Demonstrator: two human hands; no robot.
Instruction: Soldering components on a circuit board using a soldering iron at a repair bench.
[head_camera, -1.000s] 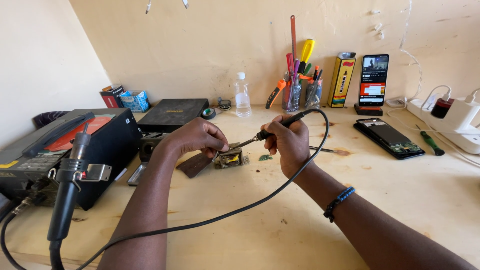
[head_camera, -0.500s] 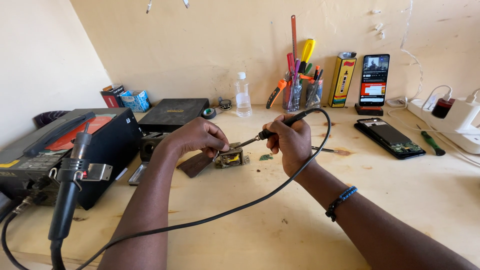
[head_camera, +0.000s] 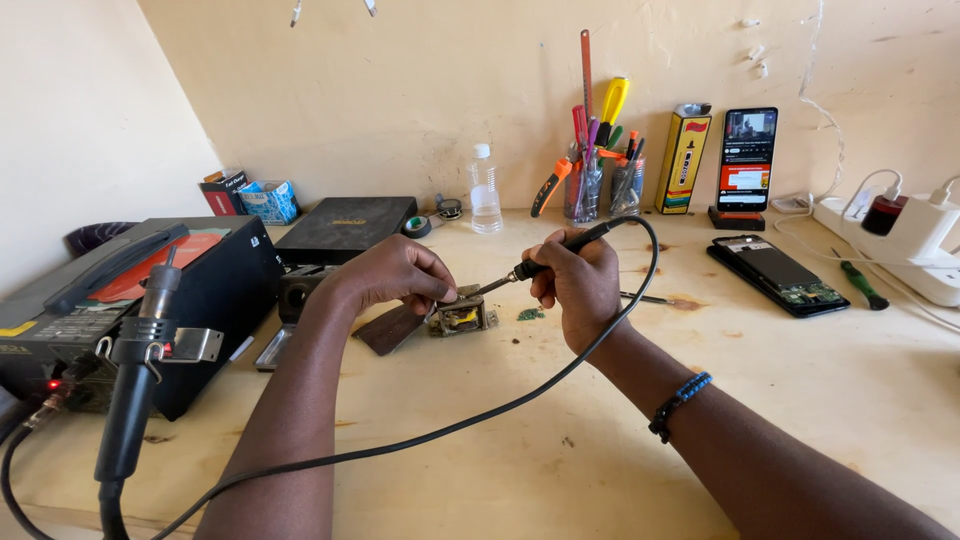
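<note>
Pinching the small component (head_camera: 462, 314) under left hand (head_camera: 390, 275) fingers, right hand (head_camera: 580, 285) fingers wrapped around soldering iron (head_camera: 545, 260).

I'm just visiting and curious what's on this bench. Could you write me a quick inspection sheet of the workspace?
Surface: pale wooden bench, scuffed and stained.
Job's things: soldering iron, tip at a small transformer-like part.
Clutter: plastic bottle, tool jars, opened phone, green screwdriver, tape roll, flat black box.
Grippers: left hand steadies the part; right hand grips the iron.
Cables: the iron's black cord loops across the bench; white power strip with chargers.
Surroundings: black rework station with a hot-air wand; upright phone against the cream wall.
</note>
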